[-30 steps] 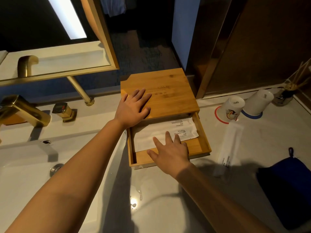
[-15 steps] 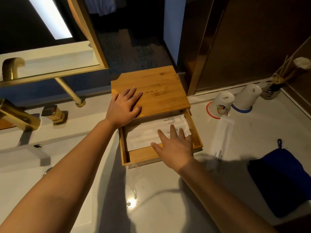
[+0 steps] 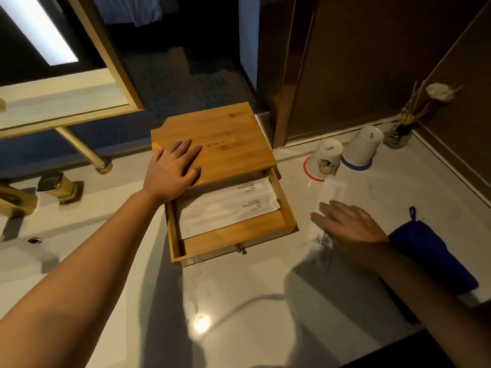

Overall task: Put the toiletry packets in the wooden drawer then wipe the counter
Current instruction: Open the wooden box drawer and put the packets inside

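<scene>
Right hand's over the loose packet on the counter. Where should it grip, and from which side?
Grip the packet at its near end, under the right hand, coming from above. It is thin and flat on the counter, running lengthwise away from you, and its far end reaches the upturned cups. Probably pinch one long edge with the fingers to lift it.

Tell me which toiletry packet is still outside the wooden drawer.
The long packet on the counter, under the right hand, beside the cups. The two other packets lie inside the drawer.

packet (image 3: 327, 208) – lower end under right hand (image 3: 350, 229), motion-blurred | faucet (image 3: 16, 201) – cut off left
</scene>
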